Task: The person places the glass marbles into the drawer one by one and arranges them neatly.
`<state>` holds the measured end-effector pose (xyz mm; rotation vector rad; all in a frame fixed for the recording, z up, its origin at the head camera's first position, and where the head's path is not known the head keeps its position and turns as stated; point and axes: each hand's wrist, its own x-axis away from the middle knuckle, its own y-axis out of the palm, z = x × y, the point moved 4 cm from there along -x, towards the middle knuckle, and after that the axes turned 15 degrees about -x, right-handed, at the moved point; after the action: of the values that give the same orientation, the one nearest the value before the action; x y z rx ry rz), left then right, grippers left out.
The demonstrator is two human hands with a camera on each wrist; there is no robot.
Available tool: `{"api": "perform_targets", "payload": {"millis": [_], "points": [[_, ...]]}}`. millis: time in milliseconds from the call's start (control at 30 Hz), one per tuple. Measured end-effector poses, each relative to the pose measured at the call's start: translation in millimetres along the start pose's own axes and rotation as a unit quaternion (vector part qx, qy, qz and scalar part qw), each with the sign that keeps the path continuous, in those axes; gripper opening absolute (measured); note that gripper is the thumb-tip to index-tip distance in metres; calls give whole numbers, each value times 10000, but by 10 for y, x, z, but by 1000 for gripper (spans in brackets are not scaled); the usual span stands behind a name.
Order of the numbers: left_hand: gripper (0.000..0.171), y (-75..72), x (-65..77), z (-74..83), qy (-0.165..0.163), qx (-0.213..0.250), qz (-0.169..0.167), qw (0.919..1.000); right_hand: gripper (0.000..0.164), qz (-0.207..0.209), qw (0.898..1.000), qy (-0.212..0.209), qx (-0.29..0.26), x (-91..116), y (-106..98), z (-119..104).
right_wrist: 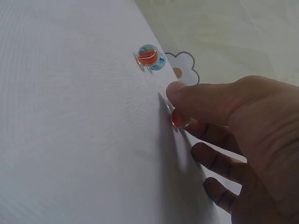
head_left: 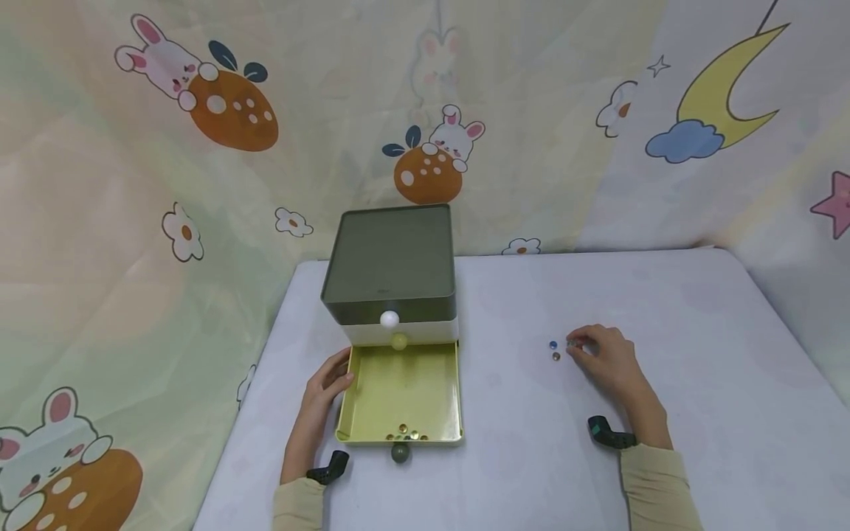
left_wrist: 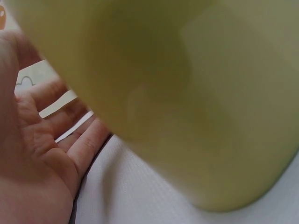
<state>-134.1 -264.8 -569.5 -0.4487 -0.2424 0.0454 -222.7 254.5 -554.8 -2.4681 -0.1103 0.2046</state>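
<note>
On the right of the table, my right hand (head_left: 607, 358) has its thumb and index finger at a clear glass marble (right_wrist: 181, 118) with red in it, pinching it low over the white cloth. Just left of the fingertips lie a blue marble (head_left: 553, 344) and an amber-looking marble (head_left: 556, 356). A yellow-green drawer (head_left: 405, 383) is pulled out of a small cabinet (head_left: 392, 258). My left hand (head_left: 325, 387) rests against the drawer's left side, fingers mostly straight in the left wrist view. Several marbles (head_left: 403, 428) sit inside along the drawer's front wall.
The cabinet has a dark green top and a white drawer below it, with round knobs (head_left: 389, 319). A dark knob (head_left: 400, 453) sticks out from the open drawer's front. Behind the white-covered table (head_left: 518, 457) hangs a printed cloth (head_left: 531, 110).
</note>
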Motion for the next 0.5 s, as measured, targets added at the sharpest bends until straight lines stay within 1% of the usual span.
{"api": "perform_targets", "payload": {"millis": [167, 333, 500], "points": [[55, 1, -10, 14, 23, -5, -34, 10000, 22, -11, 9998, 134, -112, 6, -35, -45], [53, -11, -24, 7, 104, 18, -9, 9999, 23, 58, 9994, 11, -347, 17, -62, -122], [54, -20, -27, 5, 164, 51, 0, 9999, 24, 84, 9977, -224, -632, 14, -69, -202]]}}
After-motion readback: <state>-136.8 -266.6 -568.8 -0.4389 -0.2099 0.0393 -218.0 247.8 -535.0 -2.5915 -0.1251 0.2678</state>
